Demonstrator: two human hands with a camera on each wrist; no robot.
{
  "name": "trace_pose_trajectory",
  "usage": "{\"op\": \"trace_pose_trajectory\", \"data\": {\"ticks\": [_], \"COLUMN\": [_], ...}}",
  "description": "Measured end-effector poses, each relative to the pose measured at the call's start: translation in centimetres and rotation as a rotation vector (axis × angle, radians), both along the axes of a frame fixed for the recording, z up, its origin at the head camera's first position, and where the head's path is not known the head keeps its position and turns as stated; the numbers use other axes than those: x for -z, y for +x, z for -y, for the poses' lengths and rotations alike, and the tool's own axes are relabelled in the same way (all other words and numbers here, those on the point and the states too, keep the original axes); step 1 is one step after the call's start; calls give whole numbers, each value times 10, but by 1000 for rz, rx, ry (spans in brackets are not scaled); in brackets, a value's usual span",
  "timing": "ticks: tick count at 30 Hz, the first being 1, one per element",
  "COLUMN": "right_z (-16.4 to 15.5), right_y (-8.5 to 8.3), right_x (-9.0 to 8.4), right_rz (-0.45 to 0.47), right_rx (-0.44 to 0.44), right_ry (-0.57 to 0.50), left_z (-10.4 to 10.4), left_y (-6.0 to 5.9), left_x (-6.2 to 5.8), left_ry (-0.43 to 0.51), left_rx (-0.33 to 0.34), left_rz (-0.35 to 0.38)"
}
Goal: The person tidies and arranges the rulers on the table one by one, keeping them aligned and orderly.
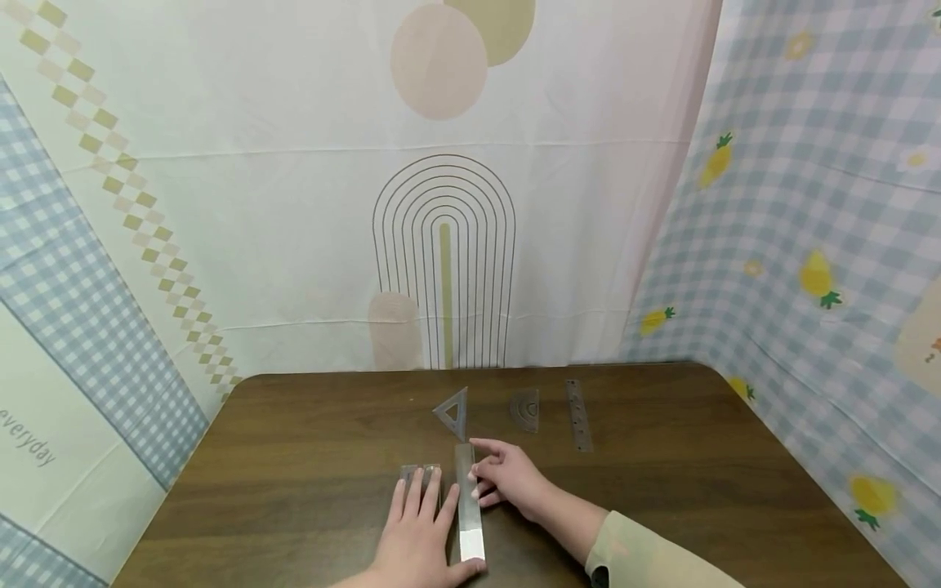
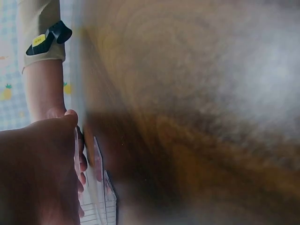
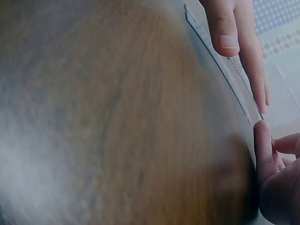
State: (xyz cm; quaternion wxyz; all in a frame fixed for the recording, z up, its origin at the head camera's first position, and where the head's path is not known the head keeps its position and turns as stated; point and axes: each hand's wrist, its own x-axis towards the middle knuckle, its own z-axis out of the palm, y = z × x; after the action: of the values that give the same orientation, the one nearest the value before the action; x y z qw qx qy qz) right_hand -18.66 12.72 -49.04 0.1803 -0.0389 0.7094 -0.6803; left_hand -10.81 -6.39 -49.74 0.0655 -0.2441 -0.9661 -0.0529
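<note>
A shiny grey ruler-like strip [image 1: 468,506] lies lengthwise on the table between both hands. My left hand [image 1: 415,531] is spread palm down with straight fingers, over a clear plastic piece [image 1: 408,470] whose far edge shows past the fingertips. Its thumb touches the strip's near end. At the strip's right edge, near the far end, are the bent, relaxed fingers of my right hand [image 1: 518,480], the uppermost finger reaching the far corner. In the right wrist view, fingertips of both hands come close along the thin edge of a clear piece [image 3: 220,63].
Farther back on the brown wooden table [image 1: 316,457] lie a clear triangular set square [image 1: 459,415], a clear protractor [image 1: 531,411] and a short clear ruler [image 1: 579,415]. The set square sits just beyond the strip. A printed cloth [image 1: 294,245] hangs behind the table's far edge.
</note>
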Motion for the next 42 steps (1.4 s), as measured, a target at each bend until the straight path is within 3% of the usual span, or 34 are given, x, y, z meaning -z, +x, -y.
{"op": "trace_pose_trajectory", "data": {"ticks": [3, 12, 25, 42], "right_z": [2, 7, 9, 4], "right_y": [3, 11, 17, 9], "right_x": [-1, -1, -9, -14], "right_rz": [3, -8, -44, -147], "right_rx": [1, -25, -38, -127], "right_ry": [16, 68, 197, 429], "left_z": [1, 3, 5, 6], "left_y": [2, 8, 8, 8], "left_x": [-1, -4, -3, -1], "left_ry": [-14, -46, -95, -115], "left_rx": [-8, -28, -7, -3], "left_rz": [20, 182, 205, 207]}}
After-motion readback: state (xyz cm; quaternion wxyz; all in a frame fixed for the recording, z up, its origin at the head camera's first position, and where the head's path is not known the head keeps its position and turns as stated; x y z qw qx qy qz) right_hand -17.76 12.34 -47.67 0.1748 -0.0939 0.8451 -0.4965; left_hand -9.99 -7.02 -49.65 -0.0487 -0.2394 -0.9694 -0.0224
